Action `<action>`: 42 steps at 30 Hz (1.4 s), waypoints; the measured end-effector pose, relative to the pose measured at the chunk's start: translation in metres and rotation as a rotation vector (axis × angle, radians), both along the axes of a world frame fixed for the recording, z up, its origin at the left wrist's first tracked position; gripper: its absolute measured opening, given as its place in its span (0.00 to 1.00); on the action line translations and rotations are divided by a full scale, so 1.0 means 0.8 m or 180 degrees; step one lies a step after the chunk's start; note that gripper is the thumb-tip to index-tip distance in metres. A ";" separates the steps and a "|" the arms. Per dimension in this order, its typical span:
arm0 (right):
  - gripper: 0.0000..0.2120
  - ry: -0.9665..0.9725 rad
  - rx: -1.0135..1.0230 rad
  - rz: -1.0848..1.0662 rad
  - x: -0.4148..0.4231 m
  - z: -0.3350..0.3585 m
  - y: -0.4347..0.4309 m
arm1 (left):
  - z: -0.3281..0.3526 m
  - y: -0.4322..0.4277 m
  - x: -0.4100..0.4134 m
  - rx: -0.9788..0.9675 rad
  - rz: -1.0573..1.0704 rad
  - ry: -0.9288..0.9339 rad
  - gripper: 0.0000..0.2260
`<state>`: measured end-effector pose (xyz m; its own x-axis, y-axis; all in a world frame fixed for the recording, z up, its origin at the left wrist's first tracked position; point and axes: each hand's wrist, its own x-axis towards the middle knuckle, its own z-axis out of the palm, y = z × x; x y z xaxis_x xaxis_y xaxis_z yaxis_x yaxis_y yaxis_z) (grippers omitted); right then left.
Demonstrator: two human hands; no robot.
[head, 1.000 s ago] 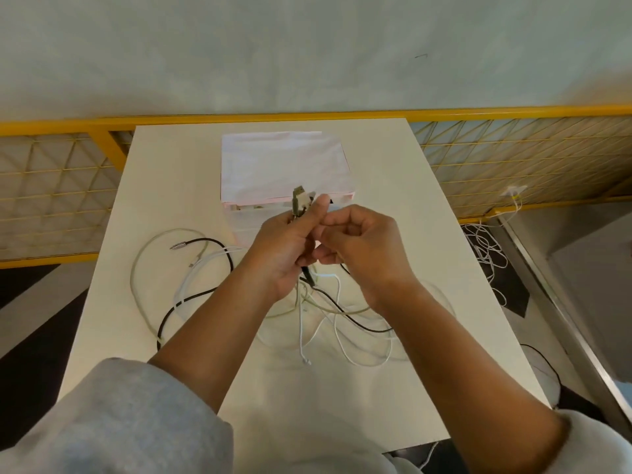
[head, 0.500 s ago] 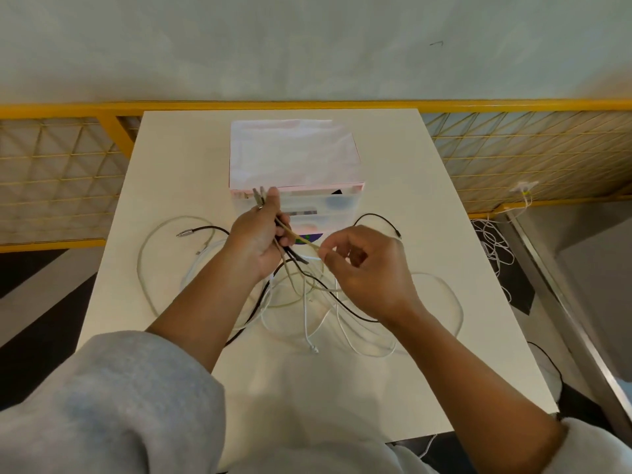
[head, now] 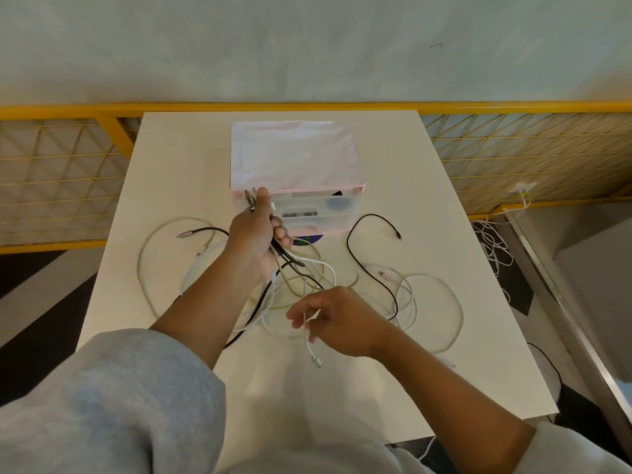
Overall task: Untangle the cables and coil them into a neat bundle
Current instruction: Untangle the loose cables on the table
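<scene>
Left hand (head: 254, 234): gripping a bunch of cable ends (head: 250, 200) in a closed fist, raised just in front of the drawer box (head: 297, 159); the plugs are sticking up past the thumb.
Right hand (head: 337, 319): pinching a white cable (head: 305, 323) between thumb and fingertips, well in front of the drawer box and nearer the person; its plug is hanging below the hand.
Cables (head: 301, 278): lying in a loose, crossing heap on the bench (head: 444, 354) in front of the drawer box, with several strands trailing down into it from the left fist.
Grey loop (head: 143, 254): spreading out on the bench to the left of the drawer box front.
Black cable (head: 355, 254): curving just right of the drawer box front, its free plug lying apart from the heap.
Progress, as a judgement: early; ends are being gathered into one hand, and one more appears to be coming up.
Remaining, as a judgement: most strands are crossing one another, none is coiled, and no bundle is taking shape yet.
</scene>
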<state>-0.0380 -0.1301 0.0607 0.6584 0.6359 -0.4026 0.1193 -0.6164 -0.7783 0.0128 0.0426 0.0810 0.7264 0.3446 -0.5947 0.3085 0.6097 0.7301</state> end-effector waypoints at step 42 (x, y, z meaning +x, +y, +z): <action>0.16 -0.1155 -0.0518 -0.0686 0.029 0.025 0.022 | 0.008 -0.022 -0.017 -0.0605 -0.0612 0.0024 0.19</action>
<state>-0.0147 -0.1127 0.0803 0.8859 0.4162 -0.2047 0.2220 -0.7680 -0.6007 -0.0005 0.0247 0.0874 0.7629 0.0824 -0.6412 0.4368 0.6655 0.6053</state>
